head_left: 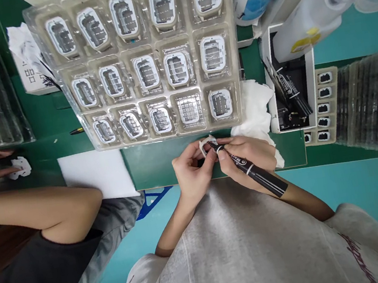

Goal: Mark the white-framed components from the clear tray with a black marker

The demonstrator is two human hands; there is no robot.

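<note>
My left hand pinches a small white plastic frame at the front edge of the green bench. A black marker is gripped in my right hand, its tip at the frame's right side. Just beyond my hands lies a clear plastic tray with rows of pockets. Most pockets hold a similar white frame; the front-row pocket second from the right shows no clear frame.
Crumpled white tissue lies right of the tray, beside a white box of markers. Bottles and stacked trays stand farther right. At left are a white sheet and another person's arm.
</note>
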